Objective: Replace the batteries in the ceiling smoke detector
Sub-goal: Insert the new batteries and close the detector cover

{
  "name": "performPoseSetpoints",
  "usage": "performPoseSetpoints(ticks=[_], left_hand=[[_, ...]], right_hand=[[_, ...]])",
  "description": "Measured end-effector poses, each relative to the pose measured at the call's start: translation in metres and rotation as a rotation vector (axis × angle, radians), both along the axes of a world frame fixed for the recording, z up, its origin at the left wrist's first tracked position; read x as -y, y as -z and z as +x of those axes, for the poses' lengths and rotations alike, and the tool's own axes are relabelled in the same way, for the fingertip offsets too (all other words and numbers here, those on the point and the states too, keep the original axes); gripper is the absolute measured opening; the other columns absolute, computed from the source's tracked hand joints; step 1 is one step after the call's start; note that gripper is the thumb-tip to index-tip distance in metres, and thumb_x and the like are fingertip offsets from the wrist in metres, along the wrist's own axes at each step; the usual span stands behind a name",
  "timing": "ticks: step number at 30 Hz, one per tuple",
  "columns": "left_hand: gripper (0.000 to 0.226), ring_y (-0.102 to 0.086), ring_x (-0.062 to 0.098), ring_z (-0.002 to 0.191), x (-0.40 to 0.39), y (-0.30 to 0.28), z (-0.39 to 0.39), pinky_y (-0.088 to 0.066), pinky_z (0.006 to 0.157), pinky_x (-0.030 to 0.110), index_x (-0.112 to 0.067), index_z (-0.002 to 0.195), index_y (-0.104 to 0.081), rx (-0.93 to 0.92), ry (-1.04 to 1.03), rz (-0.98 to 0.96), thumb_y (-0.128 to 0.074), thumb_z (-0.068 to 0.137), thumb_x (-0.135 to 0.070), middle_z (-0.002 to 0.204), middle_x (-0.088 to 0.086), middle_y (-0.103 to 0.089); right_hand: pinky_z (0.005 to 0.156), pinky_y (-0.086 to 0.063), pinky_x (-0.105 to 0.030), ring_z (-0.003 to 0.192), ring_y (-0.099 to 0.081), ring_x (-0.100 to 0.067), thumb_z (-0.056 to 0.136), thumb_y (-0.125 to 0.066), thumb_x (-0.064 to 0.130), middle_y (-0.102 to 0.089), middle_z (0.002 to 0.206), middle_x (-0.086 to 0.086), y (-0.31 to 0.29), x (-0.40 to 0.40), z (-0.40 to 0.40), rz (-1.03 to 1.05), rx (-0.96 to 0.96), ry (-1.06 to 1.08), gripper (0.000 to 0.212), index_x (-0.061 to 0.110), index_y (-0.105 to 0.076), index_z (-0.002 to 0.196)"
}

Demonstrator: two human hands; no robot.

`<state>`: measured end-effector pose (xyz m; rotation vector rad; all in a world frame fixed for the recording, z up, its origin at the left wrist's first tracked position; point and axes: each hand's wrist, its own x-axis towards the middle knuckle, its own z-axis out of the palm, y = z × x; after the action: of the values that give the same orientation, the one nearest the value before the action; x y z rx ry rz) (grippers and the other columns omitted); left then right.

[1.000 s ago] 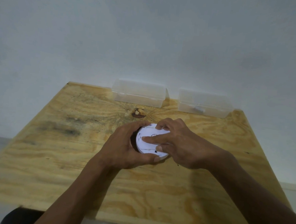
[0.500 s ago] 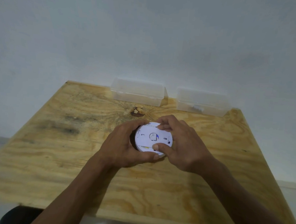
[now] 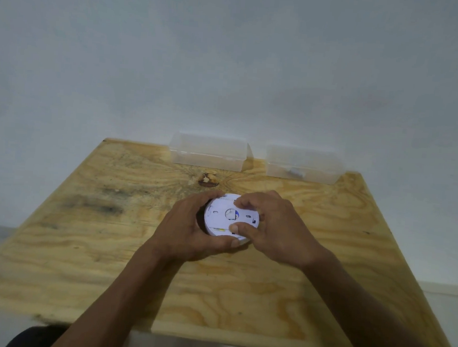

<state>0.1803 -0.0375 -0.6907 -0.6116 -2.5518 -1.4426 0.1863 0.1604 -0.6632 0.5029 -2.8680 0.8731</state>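
Observation:
A round white smoke detector (image 3: 223,216) is held just above the middle of the plywood table (image 3: 109,246), its flat back face turned up toward me. My left hand (image 3: 191,230) wraps its left and near rim. My right hand (image 3: 275,230) grips its right side, thumb on the near edge of the face and fingertips on the far rim. A small round part and a yellow mark show on the face. No batteries are visible outside the boxes.
Two clear plastic boxes stand at the table's far edge against the white wall: the left box (image 3: 209,154) and the right box (image 3: 303,165) with a small pale item inside. A dark knot (image 3: 208,179) marks the wood just beyond the detector.
My right hand has slid off the top of the detector to its right side, uncovering the back face. My left hand keeps its hold.

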Motion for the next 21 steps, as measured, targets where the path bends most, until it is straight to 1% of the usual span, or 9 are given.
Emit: performPoseSetpoints(ticks=[2, 5, 6, 9, 13, 15, 17, 19, 21], left_hand=[[0.070, -0.069, -0.004, 0.101, 0.001, -0.002, 0.003, -0.059, 0.083, 0.024, -0.046, 0.118, -0.062, 0.018, 0.010, 0.024, -0.097, 0.058, -0.040, 0.112, -0.028, -0.071], [0.088, -0.069, -0.002, 0.106, 0.007, 0.002, 0.005, -0.060, 0.084, 0.025, -0.035, 0.132, -0.057, 0.063, 0.031, 0.030, -0.098, 0.054, -0.042, 0.117, -0.019, -0.072], [0.090, -0.068, -0.003, 0.108, 0.009, 0.004, 0.006, -0.060, 0.085, 0.025, -0.032, 0.134, -0.056, 0.069, 0.038, 0.030, -0.098, 0.055, -0.042, 0.119, -0.018, -0.071], [0.086, -0.068, 0.001, 0.113, 0.016, 0.009, 0.008, -0.058, 0.093, 0.028, -0.022, 0.136, -0.056, 0.088, 0.059, 0.060, -0.094, 0.061, -0.041, 0.124, -0.013, -0.072], [0.077, -0.070, 0.011, 0.114, 0.017, 0.011, 0.008, -0.058, 0.095, 0.033, -0.015, 0.133, -0.058, 0.136, 0.064, 0.144, -0.091, 0.065, -0.031, 0.124, -0.006, -0.073], [0.073, -0.070, 0.016, 0.114, 0.017, 0.013, 0.006, -0.058, 0.096, 0.038, -0.014, 0.132, -0.060, 0.167, 0.071, 0.187, -0.091, 0.067, -0.029, 0.123, -0.002, -0.074], [0.070, -0.071, 0.019, 0.114, 0.016, 0.013, 0.004, -0.057, 0.096, 0.042, -0.015, 0.129, -0.063, 0.198, 0.070, 0.222, -0.090, 0.067, -0.033, 0.122, -0.001, -0.074], [0.066, -0.072, 0.017, 0.111, 0.013, 0.010, 0.004, -0.058, 0.095, 0.040, -0.018, 0.127, -0.065, 0.206, 0.053, 0.235, -0.088, 0.068, -0.037, 0.120, -0.002, -0.075], [0.057, -0.073, 0.017, 0.108, 0.006, 0.008, 0.007, -0.060, 0.091, 0.039, -0.020, 0.125, -0.067, 0.228, 0.028, 0.293, -0.087, 0.073, -0.033, 0.117, -0.001, -0.076]], right_hand=[[0.091, -0.044, -0.029, 0.112, -0.050, -0.010, 0.082, -0.075, 0.041, -0.066, 0.124, 0.010, 0.001, -0.002, 0.001, -0.004, -0.026, -0.020, 0.044, 0.021, -0.069, 0.121], [0.096, -0.039, -0.023, 0.120, -0.049, -0.012, 0.090, -0.068, 0.037, -0.063, 0.135, 0.005, 0.006, -0.006, 0.004, 0.004, -0.042, -0.074, 0.041, 0.017, -0.068, 0.125], [0.099, -0.039, -0.024, 0.123, -0.047, -0.014, 0.094, -0.063, 0.034, -0.061, 0.138, 0.003, 0.008, -0.007, 0.005, 0.027, -0.055, -0.103, 0.039, 0.015, -0.067, 0.127], [0.108, -0.038, -0.031, 0.132, -0.039, -0.018, 0.099, -0.046, 0.028, -0.054, 0.144, -0.001, 0.011, -0.008, 0.011, 0.086, -0.084, -0.140, 0.040, 0.012, -0.063, 0.131], [0.110, -0.036, -0.031, 0.135, -0.029, -0.016, 0.096, -0.040, 0.030, -0.046, 0.145, 0.000, 0.007, -0.008, 0.016, 0.099, -0.056, -0.109, 0.047, 0.014, -0.058, 0.137], [0.111, -0.037, -0.033, 0.135, -0.030, -0.015, 0.093, -0.045, 0.033, -0.044, 0.146, 0.001, 0.005, -0.008, 0.019, 0.097, -0.039, -0.138, 0.050, 0.016, -0.055, 0.139], [0.112, -0.036, -0.031, 0.138, -0.029, -0.014, 0.089, -0.058, 0.034, -0.042, 0.149, 0.002, 0.007, -0.008, 0.021, 0.101, -0.043, -0.177, 0.056, 0.017, -0.051, 0.142], [0.112, -0.037, -0.033, 0.138, -0.031, -0.017, 0.084, -0.070, 0.037, -0.043, 0.150, 0.002, 0.012, -0.008, 0.019, 0.115, -0.065, -0.182, 0.066, 0.017, -0.048, 0.144], [0.108, -0.042, -0.036, 0.133, -0.038, -0.020, 0.079, -0.079, 0.034, -0.050, 0.145, -0.001, 0.018, -0.007, 0.015, 0.080, -0.100, -0.150, 0.071, 0.014, -0.052, 0.141]])
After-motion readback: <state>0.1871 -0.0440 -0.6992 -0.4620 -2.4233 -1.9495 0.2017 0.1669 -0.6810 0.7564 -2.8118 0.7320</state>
